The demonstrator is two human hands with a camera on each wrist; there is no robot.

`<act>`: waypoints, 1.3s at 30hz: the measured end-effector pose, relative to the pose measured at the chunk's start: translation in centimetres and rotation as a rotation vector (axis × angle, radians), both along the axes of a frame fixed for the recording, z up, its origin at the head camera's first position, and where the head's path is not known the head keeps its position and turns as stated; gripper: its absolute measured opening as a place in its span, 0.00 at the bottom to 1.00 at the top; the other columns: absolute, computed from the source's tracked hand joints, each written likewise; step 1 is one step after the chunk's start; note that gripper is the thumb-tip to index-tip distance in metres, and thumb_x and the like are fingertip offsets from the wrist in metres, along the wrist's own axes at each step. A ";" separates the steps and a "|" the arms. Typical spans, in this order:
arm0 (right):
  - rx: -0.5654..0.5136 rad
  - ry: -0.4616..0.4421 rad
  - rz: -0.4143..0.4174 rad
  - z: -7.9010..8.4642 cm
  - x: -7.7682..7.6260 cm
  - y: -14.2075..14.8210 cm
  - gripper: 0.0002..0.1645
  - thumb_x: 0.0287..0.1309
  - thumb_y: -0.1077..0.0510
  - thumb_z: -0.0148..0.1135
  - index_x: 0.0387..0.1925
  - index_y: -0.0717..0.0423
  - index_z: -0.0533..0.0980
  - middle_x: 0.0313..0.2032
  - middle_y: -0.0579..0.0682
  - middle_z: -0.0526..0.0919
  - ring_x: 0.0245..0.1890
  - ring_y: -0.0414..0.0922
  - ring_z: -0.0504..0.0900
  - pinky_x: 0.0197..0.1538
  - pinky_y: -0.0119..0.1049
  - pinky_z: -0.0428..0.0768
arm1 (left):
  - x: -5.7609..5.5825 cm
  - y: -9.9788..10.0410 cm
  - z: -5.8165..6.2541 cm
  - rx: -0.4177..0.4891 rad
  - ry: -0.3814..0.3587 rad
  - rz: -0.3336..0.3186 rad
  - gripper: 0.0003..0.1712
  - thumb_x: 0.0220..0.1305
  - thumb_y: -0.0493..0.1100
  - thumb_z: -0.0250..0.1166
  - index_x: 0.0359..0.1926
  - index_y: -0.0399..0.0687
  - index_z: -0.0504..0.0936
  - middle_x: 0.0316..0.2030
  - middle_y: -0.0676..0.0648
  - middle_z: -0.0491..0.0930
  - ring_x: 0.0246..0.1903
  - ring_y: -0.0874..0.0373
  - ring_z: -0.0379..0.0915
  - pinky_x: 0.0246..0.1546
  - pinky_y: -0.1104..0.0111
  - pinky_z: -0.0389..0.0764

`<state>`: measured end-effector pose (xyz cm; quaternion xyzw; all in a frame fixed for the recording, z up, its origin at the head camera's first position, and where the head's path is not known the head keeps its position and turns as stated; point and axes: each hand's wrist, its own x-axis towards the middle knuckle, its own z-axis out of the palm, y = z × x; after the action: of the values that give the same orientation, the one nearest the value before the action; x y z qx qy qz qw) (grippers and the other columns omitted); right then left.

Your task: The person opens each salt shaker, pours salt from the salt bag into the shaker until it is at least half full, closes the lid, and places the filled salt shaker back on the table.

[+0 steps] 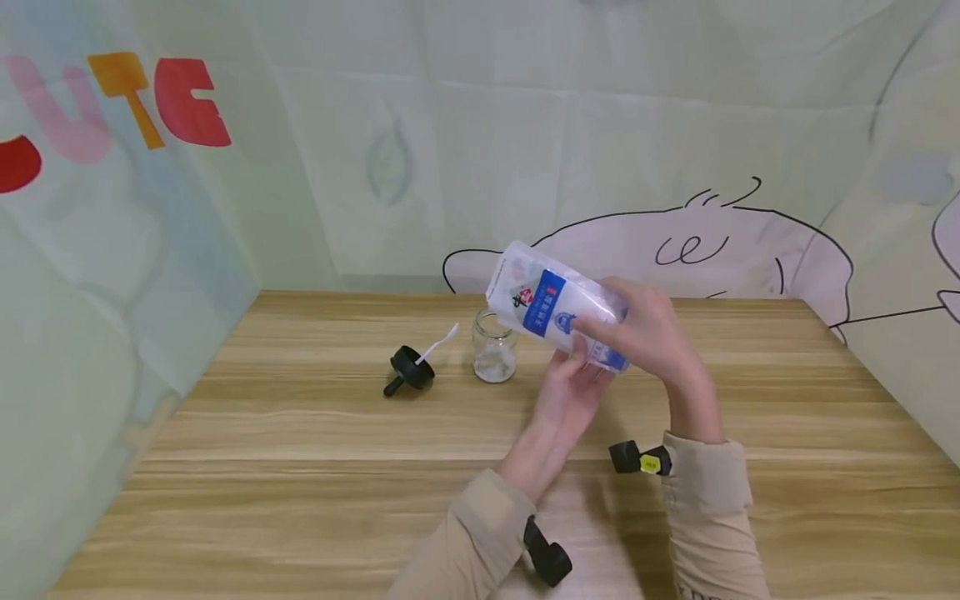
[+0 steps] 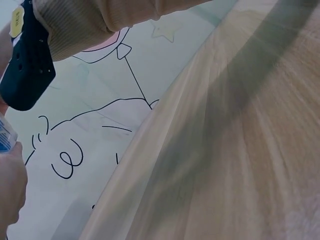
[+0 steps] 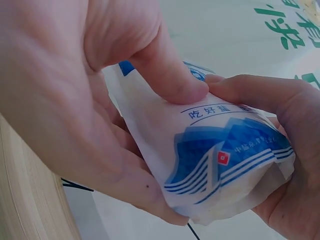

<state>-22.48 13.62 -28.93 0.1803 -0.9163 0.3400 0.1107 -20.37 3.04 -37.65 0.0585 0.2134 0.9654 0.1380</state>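
Note:
A white-and-blue bag of salt (image 1: pixel 536 302) is held tilted above the table, its upper end leaning left over the mouth of a small glass jar (image 1: pixel 495 360). Some whitish content shows in the bottom of the jar. My right hand (image 1: pixel 651 329) grips the bag's right end, its thumb (image 3: pixel 177 82) lying across the printed front. From below, my left hand (image 1: pixel 566 396) holds the bag's lower side; its thumb and fingers wrap the bag in the right wrist view. Only a sliver of the bag (image 2: pixel 6 137) appears in the left wrist view, above the left hand (image 2: pixel 11 187).
Left of the jar lies a black lid (image 1: pixel 408 368) with a knob and a thin white stick (image 1: pixel 438 342) pointing up right. The wooden table (image 1: pixel 300 500) ends at a printed cloth backdrop (image 1: pixel 337 167). A black camera mount (image 1: pixel 637 458) sticks out from the right sleeve.

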 end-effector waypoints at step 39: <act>0.018 -0.014 0.014 0.3 0.2 0.1 0.30 0.53 0.49 0.69 0.55 0.60 0.76 0.39 0.57 0.85 0.33 0.48 0.78 0.34 0.35 0.75 | 0.2 0.0 0.1 -0.052 0.041 0.015 0.26 0.69 0.49 0.54 0.66 0.53 0.64 0.52 0.55 0.76 0.52 0.62 0.75 0.65 0.65 0.70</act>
<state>-22.30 13.77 -28.60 0.1851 -0.9188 0.3339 0.1004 -20.17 3.05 -37.53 0.0731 0.2416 0.9591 0.1279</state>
